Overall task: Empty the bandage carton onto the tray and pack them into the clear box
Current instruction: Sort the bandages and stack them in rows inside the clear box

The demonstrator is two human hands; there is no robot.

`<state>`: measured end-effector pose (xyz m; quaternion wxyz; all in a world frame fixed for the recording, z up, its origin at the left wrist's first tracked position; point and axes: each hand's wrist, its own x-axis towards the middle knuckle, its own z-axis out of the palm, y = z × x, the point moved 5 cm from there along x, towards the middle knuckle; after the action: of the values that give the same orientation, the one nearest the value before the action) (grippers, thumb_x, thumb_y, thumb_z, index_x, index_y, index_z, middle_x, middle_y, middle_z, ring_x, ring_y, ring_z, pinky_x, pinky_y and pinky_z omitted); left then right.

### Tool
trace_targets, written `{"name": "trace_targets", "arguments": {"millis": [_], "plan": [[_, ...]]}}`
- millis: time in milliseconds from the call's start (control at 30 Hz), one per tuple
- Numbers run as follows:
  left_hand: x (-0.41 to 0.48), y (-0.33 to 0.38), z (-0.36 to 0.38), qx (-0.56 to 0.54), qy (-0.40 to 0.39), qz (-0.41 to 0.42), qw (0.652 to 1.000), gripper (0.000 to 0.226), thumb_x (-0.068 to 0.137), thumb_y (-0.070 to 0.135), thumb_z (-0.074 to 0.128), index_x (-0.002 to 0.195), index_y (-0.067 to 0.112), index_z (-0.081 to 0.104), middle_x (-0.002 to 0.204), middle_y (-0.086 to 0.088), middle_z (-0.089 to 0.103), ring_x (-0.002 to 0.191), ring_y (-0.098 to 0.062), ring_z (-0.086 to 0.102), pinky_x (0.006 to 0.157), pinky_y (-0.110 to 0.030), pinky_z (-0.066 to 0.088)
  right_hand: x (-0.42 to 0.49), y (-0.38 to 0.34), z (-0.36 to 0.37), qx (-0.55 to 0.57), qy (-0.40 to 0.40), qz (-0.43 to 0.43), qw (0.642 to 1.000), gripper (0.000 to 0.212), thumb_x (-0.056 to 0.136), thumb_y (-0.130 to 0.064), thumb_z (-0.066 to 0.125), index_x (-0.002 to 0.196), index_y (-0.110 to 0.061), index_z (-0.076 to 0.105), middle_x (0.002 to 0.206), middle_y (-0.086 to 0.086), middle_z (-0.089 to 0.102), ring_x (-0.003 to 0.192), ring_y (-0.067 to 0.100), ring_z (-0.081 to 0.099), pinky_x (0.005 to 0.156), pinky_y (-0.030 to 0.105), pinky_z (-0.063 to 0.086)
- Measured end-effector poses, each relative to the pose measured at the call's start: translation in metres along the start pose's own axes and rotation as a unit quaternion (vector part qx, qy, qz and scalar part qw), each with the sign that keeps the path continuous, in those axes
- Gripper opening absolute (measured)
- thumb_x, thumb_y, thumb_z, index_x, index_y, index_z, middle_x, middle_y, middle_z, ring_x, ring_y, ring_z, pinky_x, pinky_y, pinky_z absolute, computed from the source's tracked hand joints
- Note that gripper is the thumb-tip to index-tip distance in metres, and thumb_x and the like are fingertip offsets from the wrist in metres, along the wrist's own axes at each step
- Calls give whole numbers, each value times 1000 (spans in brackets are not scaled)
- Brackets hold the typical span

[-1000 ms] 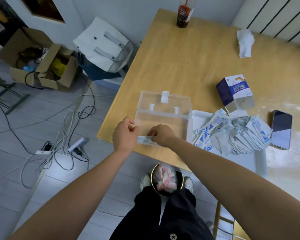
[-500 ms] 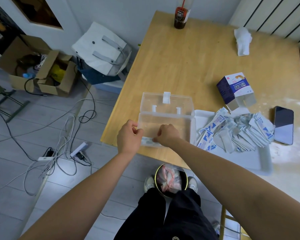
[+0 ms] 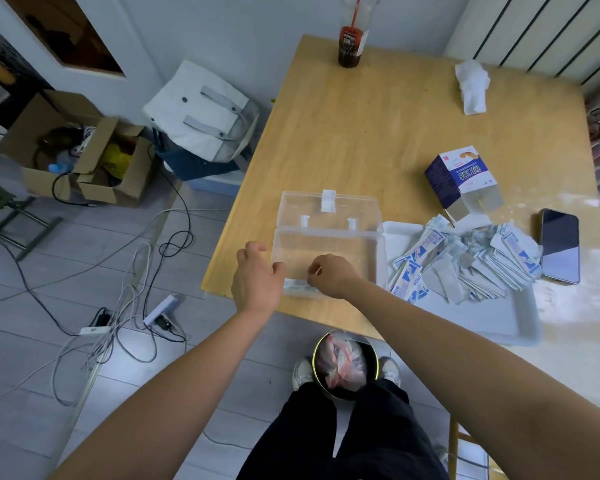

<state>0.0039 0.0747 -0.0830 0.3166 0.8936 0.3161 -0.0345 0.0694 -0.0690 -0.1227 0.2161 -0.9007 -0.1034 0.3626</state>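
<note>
The clear box point(image 3: 326, 244) stands open near the table's front edge, its lid lying back behind it. A small stack of bandages point(image 3: 297, 285) lies inside along the front wall. My right hand point(image 3: 331, 277) reaches into the box with curled fingers that pinch the right end of that stack. My left hand point(image 3: 257, 277) is at the box's front left corner, fingers loosely spread, holding nothing. A heap of loose bandages point(image 3: 465, 261) fills the far part of the white tray point(image 3: 482, 318) right of the box. The blue and white carton point(image 3: 461, 181) lies open behind the tray.
A phone point(image 3: 560, 245) lies right of the tray. A dark bottle point(image 3: 352, 39) and a crumpled tissue point(image 3: 471, 81) sit at the table's far side. A lined bin point(image 3: 343, 363) stands between my feet. Cables, a bag and a cardboard box are on the floor to the left.
Both hands carried the small stack of bandages from the table's edge into the box. The stack now lies at the box's front wall and my left hand has let go.
</note>
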Motion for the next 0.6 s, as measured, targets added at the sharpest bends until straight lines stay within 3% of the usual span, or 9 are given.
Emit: {"name": "trace_targets", "arguments": {"millis": [133,233,300,367,467,600], "plan": [[-12,26,-6,52,41,105,992,31,88,19,56,118,16,51,116,-3,47,69,-19,53,53,-28,35,-15,1,-14,67,24,-72,995,21,93,-20,55,110,-13,66,109,4,66,94,18,59,80,27,47],[-25,55,10,51,-31,200,978,12,89,19,52,97,20,61,106,5,52,78,-15,58,61,-30,44,-32,10,-37,157,51,-109,980,16,92,-12,54,97,-13,69,87,3,69,76,14,61,76,29,51],[-32,72,28,64,-91,218,970,12,89,21,51,95,21,62,103,6,55,80,-16,60,65,-30,43,-43,24,-59,220,100,-109,964,18,91,-7,52,92,-11,69,79,-1,67,67,10,62,66,18,49],[-39,90,45,79,-128,225,963,15,87,21,51,98,22,62,99,5,59,82,-18,59,66,-30,42,-54,47,-81,248,148,-89,953,20,92,-5,50,92,-8,69,75,-3,65,61,5,59,59,9,45],[-50,122,66,50,-165,244,954,16,87,18,51,96,20,64,90,4,65,81,-18,60,70,-32,47,-69,100,-105,254,179,-34,950,20,92,-3,49,92,-6,68,72,1,63,54,1,55,52,9,43],[-65,160,95,-1,-232,268,935,15,87,15,52,93,19,64,78,3,64,64,-15,55,62,-30,44,-83,181,-111,195,188,72,960,16,90,-6,52,88,-12,67,73,4,66,58,14,60,62,28,52]]}}
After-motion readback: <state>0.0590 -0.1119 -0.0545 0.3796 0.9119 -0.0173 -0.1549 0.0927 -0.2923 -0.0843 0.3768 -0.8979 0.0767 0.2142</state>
